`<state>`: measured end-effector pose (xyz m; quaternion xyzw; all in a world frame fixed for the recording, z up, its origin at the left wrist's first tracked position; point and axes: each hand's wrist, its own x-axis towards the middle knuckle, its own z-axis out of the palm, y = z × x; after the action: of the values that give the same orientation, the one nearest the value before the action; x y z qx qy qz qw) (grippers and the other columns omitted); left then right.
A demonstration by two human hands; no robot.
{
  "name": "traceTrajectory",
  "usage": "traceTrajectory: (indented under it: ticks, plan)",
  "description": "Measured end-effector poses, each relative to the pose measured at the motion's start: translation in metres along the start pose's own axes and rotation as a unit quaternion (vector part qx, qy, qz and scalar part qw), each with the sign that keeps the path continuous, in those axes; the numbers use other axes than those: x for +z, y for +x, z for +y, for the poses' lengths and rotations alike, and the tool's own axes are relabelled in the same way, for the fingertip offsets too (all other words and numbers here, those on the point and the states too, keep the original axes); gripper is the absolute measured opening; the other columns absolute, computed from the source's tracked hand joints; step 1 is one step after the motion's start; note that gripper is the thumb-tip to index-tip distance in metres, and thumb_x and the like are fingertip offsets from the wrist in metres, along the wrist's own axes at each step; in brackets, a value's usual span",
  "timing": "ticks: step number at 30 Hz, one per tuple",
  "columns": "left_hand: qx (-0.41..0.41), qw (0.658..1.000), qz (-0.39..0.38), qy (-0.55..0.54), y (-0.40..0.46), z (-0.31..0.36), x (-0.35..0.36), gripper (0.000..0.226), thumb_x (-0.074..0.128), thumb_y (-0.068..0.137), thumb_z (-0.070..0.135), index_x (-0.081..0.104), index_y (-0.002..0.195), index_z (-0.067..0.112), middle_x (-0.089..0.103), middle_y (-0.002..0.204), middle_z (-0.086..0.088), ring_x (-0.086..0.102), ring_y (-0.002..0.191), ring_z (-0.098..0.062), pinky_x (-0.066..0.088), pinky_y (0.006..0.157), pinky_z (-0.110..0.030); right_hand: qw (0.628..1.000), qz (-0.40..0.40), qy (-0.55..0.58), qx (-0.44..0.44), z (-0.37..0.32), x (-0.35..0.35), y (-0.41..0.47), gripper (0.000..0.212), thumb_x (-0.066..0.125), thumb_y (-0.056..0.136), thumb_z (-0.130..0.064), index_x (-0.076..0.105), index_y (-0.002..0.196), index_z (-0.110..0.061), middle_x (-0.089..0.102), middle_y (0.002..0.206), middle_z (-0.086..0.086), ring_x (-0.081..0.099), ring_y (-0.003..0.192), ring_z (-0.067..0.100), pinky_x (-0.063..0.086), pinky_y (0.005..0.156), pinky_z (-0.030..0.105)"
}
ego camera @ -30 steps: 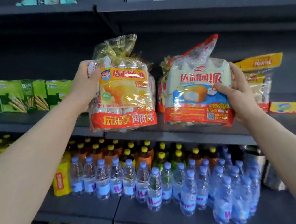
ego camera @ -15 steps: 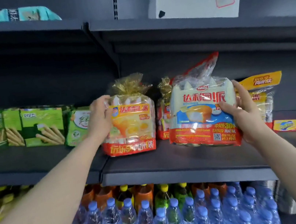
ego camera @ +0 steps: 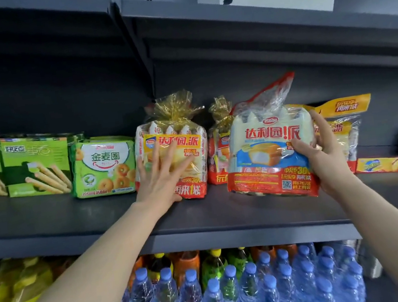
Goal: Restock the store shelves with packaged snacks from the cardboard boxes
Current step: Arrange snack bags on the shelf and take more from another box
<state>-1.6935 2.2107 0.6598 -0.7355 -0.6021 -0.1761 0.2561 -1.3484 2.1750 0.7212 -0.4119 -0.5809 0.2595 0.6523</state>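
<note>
Since half a second ago my left hand [ego camera: 157,180] has let go of the side of the yellow cake bag [ego camera: 175,152] and moved onto its front. That bag now stands upright on the grey shelf [ego camera: 99,217], just beside a green biscuit pack [ego camera: 103,165] on its left. My left fingers [ego camera: 167,155] are straight and spread, pressing flat on the wrapper, holding nothing.

My right hand [ego camera: 323,158] holds the blue cake bag [ego camera: 270,150] by its right edge, with the thumb across the front and the other fingers curled over the top corner. This bag is upright but tilted slightly, its long axis running up and down. Its bottom edge looks just above or barely touching the shelf; I cannot tell which. It sits forward of the row, and the open spot lies straight behind it, between the yellow cake bag and another yellow bag [ego camera: 342,129] to the right. My right arm reaches up and forward, and is the nearer one for pushing it back.
</note>
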Motion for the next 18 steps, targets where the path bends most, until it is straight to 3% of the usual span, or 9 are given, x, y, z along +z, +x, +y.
traceTrajectory:
  ticks: [3,6,11,13,15,16,18]
  plan:
    - [-0.005,0.999,0.052,-0.012,-0.001,0.007,-0.004,0.093,0.065,0.073,0.074,0.021,0.151,0.048,-0.016,0.165,-0.005,-0.030,0.146,-0.036,-0.004,0.112,-0.074,1.000,-0.006,-0.019,-0.010,0.004,-0.002,0.006,0.067,0.072,0.092,-0.024,0.040,0.140,-0.056,0.061,0.129,-0.013,0.073,0.098,0.013,0.063,0.072,0.042]
    - [0.009,0.987,0.160,-0.018,0.002,0.016,-0.015,0.066,0.066,0.076,0.068,0.057,0.130,0.031,0.023,0.158,-0.012,-0.002,0.152,-0.036,-0.001,0.117,-0.066,0.999,-0.029,-0.029,-0.019,0.011,0.002,0.019,0.066,0.070,0.094,-0.019,0.039,0.143,-0.050,0.061,0.128,-0.010,0.073,0.092,0.006,0.060,0.062,0.029]
    - [0.003,0.983,0.183,-0.002,0.017,0.025,-0.027,0.073,0.073,0.078,0.054,0.049,0.140,0.024,0.027,0.155,-0.010,0.011,0.151,-0.036,0.011,0.117,-0.064,0.996,-0.086,0.012,0.011,0.030,0.010,0.049,0.071,0.070,0.094,-0.022,0.036,0.142,-0.061,0.060,0.133,-0.008,0.073,0.101,0.019,0.063,0.076,0.045]
    - [-0.008,0.984,0.177,0.001,0.021,0.027,-0.027,0.077,0.074,0.077,0.054,0.047,0.142,0.024,0.027,0.154,-0.011,0.012,0.151,-0.036,0.013,0.116,-0.066,0.992,-0.126,-0.003,0.025,0.046,0.014,0.061,0.077,0.068,0.095,-0.019,0.027,0.151,-0.054,0.054,0.143,-0.006,0.069,0.112,0.020,0.062,0.082,0.036]
    - [-0.015,0.985,0.170,0.006,0.022,0.029,-0.027,0.078,0.075,0.076,0.053,0.047,0.142,0.024,0.027,0.154,-0.011,0.011,0.151,-0.037,0.016,0.115,-0.067,0.983,-0.141,-0.118,0.000,0.064,0.019,0.074,0.083,0.066,0.096,-0.015,0.017,0.157,-0.044,0.033,0.160,0.000,0.051,0.135,0.023,0.056,0.089,0.021]
    - [-0.019,0.986,0.168,0.007,0.022,0.030,-0.026,0.078,0.076,0.076,0.052,0.046,0.143,0.024,0.027,0.154,-0.012,0.011,0.151,-0.037,0.018,0.114,-0.068,0.971,-0.124,-0.199,-0.040,0.070,0.022,0.081,0.086,0.066,0.096,-0.013,0.014,0.159,-0.040,0.026,0.163,0.004,0.039,0.144,0.026,0.052,0.097,0.022]
    - [-0.028,0.986,0.164,0.004,0.022,0.032,-0.024,0.078,0.075,0.077,0.050,0.046,0.143,0.023,0.026,0.155,-0.012,0.009,0.151,-0.036,0.021,0.113,-0.069,0.935,-0.055,-0.315,-0.154,0.073,0.031,0.085,0.086,0.066,0.091,-0.013,0.018,0.158,-0.035,0.028,0.158,0.013,0.028,0.147,0.030,0.042,0.111,0.039]
